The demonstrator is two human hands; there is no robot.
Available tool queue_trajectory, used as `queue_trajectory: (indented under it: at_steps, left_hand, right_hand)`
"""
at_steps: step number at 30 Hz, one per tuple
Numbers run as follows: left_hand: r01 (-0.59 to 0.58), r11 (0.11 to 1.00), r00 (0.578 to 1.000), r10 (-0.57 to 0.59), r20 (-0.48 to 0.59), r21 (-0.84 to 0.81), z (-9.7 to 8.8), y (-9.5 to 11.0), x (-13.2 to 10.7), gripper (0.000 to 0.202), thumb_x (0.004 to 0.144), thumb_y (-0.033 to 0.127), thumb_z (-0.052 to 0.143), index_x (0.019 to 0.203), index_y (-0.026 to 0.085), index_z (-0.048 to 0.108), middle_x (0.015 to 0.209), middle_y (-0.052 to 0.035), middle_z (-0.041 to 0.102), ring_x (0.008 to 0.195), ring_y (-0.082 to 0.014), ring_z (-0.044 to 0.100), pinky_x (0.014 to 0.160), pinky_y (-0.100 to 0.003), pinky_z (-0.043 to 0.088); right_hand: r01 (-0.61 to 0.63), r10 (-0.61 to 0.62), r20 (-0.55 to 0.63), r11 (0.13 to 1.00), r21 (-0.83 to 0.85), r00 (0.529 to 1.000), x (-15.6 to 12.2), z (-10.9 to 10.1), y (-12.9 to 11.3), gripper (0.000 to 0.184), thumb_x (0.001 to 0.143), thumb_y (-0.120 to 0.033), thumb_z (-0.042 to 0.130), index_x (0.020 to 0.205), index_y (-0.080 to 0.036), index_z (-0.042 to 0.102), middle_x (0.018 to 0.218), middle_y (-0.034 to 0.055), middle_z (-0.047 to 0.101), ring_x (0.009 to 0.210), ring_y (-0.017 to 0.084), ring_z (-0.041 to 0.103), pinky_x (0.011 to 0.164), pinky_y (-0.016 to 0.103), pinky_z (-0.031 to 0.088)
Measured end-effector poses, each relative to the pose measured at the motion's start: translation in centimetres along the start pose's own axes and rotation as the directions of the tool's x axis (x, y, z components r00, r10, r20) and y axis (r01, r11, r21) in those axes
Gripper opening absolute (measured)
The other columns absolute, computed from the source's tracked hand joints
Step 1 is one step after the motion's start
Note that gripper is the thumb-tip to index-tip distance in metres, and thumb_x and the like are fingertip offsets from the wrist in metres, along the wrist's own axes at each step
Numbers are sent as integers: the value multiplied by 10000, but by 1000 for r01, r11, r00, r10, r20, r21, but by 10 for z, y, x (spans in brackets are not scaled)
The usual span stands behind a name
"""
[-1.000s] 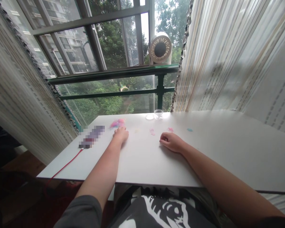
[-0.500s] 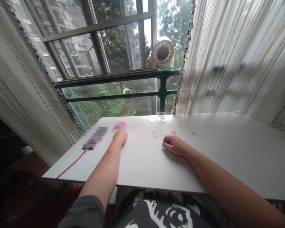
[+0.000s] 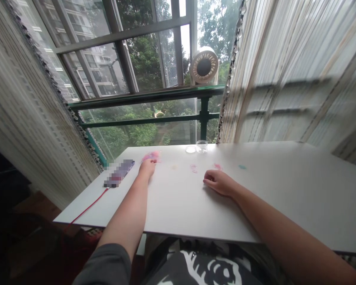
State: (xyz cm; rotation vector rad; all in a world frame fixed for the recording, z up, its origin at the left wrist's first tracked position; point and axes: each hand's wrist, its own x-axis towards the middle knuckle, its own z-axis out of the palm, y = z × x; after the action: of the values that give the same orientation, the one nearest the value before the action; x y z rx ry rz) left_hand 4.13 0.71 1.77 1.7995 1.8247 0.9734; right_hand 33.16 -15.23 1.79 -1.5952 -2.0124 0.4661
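My left hand reaches forward across the white table and its fingertips touch a small pink and blue heap of tiny pieces; the fingers are bunched and mostly hidden. My right hand rests on the table with its fingers curled in, and what it holds, if anything, is hidden. Small coloured bits lie ahead of it: a pale yellow one, a pink one, a darker pink one and a teal one.
A phone on a red cable lies at the table's left. A clear little jar and its lid stand at the far edge. A round fan sits on the window rail. Curtains hang at both sides.
My left hand has slid forward to the coloured heap. The view has tilted and shifted slightly; my right hand stays where it was.
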Motion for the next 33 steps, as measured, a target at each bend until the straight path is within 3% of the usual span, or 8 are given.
queue_trajectory:
  at_steps: [6,11,14,17,22,26,28,33]
  left_hand:
    - [-16,1000,998,16,-64,-1,-3,7,-6,246,718,167,481,873,153,671,856,-70,667,766,-187,597,730,-295,441]
    - [-97,965,989,65,-134,-245,2,12,-7,239,652,275,590,826,131,669,821,-62,670,786,-180,602,768,-282,442]
    - [-146,899,989,125,-79,-413,14,20,-15,237,627,282,620,796,118,650,791,-67,668,746,-165,611,749,-284,456]
    - [-130,837,976,204,82,-531,33,37,-38,297,603,299,661,822,106,613,756,-82,662,688,-161,616,685,-293,473]
    - [-167,729,811,485,329,-664,62,73,-91,287,648,276,648,869,111,568,781,-88,659,689,-141,616,678,-281,479]
    - [-397,733,662,646,381,-552,65,85,-117,208,680,276,613,838,140,605,799,-54,658,720,-126,604,669,-238,464]
    - [-469,741,638,660,396,-480,63,85,-120,187,691,276,596,828,152,615,786,-38,657,714,-121,600,639,-220,456]
    - [-517,742,646,665,375,-426,59,83,-117,167,706,263,567,826,155,614,781,-30,654,708,-112,597,642,-209,452]
  right_hand:
    - [15,-14,-12,1000,11,1000,1,1,3,143,708,-294,496,688,-171,567,617,8,559,562,112,465,523,227,313]
    - [18,-18,-21,1000,13,1000,1,1,4,142,709,-295,494,684,-173,562,611,4,554,556,110,460,517,225,313]
    - [15,-15,-20,1000,18,1000,1,1,4,136,708,-291,497,683,-174,562,611,3,554,554,109,458,516,226,315]
    - [22,-21,-23,999,27,999,2,1,5,131,704,-288,505,691,-173,567,617,4,556,560,109,462,522,227,320]
    - [67,-65,-42,996,60,997,2,3,7,151,687,-307,534,736,-167,563,614,-8,541,541,97,444,517,220,330]
    - [94,-92,-25,992,84,995,2,3,7,161,687,-317,540,706,-158,555,593,-10,534,531,93,436,501,215,324]
    - [100,-100,-3,991,90,995,2,3,7,150,687,-304,541,688,-155,558,592,-5,542,533,93,441,502,214,328]
    - [115,-121,40,985,129,992,1,0,5,150,666,-295,568,702,-151,577,594,-7,545,529,88,435,502,209,334]
